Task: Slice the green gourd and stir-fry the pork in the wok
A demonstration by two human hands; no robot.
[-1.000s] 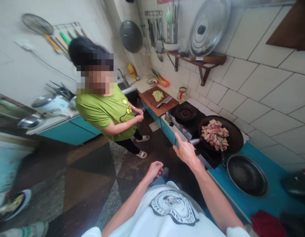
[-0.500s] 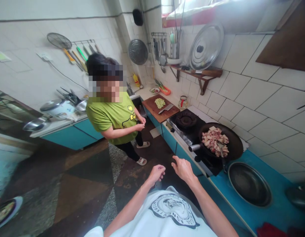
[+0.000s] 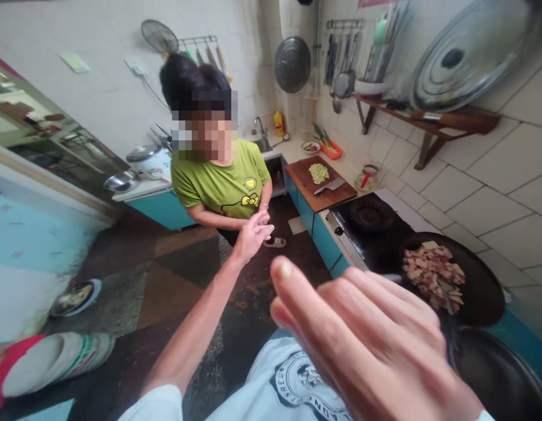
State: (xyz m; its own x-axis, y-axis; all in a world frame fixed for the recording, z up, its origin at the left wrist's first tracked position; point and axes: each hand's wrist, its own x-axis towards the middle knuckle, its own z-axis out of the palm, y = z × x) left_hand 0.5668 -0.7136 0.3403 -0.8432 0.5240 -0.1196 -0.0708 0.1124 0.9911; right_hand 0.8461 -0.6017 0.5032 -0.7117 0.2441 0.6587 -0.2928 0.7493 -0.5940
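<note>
I'm looking down over a narrow kitchen, and my right hand (image 3: 376, 345) is filling the lower middle of the view, very close to the lens, fingers spread flat and loose, holding nothing. It is hanging in the air at about five o'clock, with its fingertips pointing toward ten o'clock. Just beyond it, at three o'clock, the black wok (image 3: 481, 292) is sitting on the stove (image 3: 362, 225), loaded with chopped pieces of meat (image 3: 432, 275); my hand is near the wok's rim but not touching it, and it is covering the wok's handle, so I cannot tell where that lies.

My left hand (image 3: 253, 234) is stretching out toward twelve o'clock, arm extended, fingers loosely curled with nothing in them. It is meeting the hands of a person in a green shirt (image 3: 222, 184), who is standing facing me at eleven o'clock; whether the hands are actually touching I cannot tell, they are overlapping in the view.

Farther along the counter at one o'clock, a wooden cutting board (image 3: 314, 190) is carrying a heap of chopped greens (image 3: 318, 172) and a cleaver (image 3: 330, 186) beside it. A big metal lid (image 3: 468, 61) is leaning on the wall shelf at two o'clock. A second dark pan (image 3: 494, 368) is sitting at four o'clock, just behind my right wrist.
</note>
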